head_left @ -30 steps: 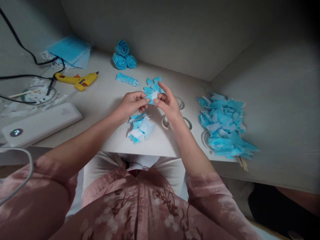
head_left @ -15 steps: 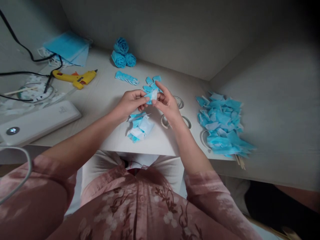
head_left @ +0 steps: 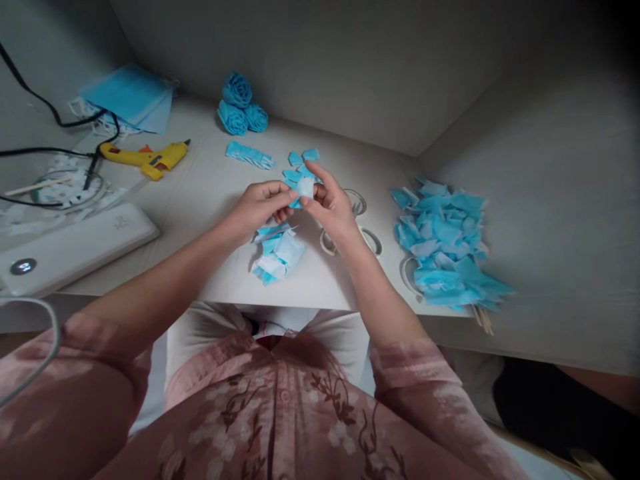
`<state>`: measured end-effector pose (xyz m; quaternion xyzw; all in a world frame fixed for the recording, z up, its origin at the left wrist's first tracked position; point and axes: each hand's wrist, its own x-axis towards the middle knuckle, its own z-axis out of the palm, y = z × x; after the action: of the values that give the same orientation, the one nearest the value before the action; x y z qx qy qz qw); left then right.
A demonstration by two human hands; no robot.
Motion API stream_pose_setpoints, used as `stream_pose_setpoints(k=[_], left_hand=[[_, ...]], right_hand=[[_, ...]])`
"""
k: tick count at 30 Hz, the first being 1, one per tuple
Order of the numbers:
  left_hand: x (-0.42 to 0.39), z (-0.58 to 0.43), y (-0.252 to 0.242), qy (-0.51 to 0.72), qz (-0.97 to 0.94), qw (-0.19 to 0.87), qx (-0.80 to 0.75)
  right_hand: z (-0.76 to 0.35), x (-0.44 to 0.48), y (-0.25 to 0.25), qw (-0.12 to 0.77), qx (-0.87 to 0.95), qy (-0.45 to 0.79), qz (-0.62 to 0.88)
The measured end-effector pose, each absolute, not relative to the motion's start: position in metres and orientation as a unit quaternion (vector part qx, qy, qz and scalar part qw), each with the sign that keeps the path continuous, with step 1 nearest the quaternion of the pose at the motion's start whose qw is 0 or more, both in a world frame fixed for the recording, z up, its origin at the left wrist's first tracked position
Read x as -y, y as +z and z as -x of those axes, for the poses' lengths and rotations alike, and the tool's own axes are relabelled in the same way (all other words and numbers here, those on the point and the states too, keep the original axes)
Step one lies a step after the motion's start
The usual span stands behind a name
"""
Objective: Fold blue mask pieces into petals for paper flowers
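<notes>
A small blue and white piece of face-mask fabric [head_left: 306,189] is pinched between both hands above the table. My left hand [head_left: 267,205] grips its left side with thumb and fingers. My right hand [head_left: 334,203] holds its right side between thumb and fingers, with the index finger raised. Just behind the piece lie several cut blue petals [head_left: 296,160], partly hidden by my hands. Below my left hand sits a small heap of blue and white fabric scraps [head_left: 283,257], with a thin pointed edge at its top.
Three blue fabric roses [head_left: 236,90] and a blue pleated strip [head_left: 249,155] lie at the back. On the left are a yellow glue gun [head_left: 160,160], face masks [head_left: 127,97] and a white power bank [head_left: 80,247]. Pale rings [head_left: 371,241] lie near a blue fabric pile [head_left: 443,233].
The fabric piece has turned or folded slightly between my fingers and shows more of its white side. Both hands keep their hold, and the view has shifted a little.
</notes>
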<state>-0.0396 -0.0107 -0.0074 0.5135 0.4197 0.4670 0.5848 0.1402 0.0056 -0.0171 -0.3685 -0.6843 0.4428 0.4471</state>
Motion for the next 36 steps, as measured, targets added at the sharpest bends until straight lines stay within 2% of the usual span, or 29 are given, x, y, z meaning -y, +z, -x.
stream_pose_setpoints(k=[16,25,36], left_hand=[[0.012,0.039,-0.007,0.468,-0.513,0.577,-0.430],[0.012,0.039,-0.007,0.453,-0.526,0.581,-0.424],[0.013,0.039,-0.005,0.481,-0.533,0.553,-0.423]], right_hand=[[-0.141,-0.006,-0.018,0.437,0.676,0.443,0.394],[-0.142,-0.011,-0.027,0.470,0.679,0.405,0.393],[-0.137,-0.008,-0.024,0.479,0.641,0.461,0.384]])
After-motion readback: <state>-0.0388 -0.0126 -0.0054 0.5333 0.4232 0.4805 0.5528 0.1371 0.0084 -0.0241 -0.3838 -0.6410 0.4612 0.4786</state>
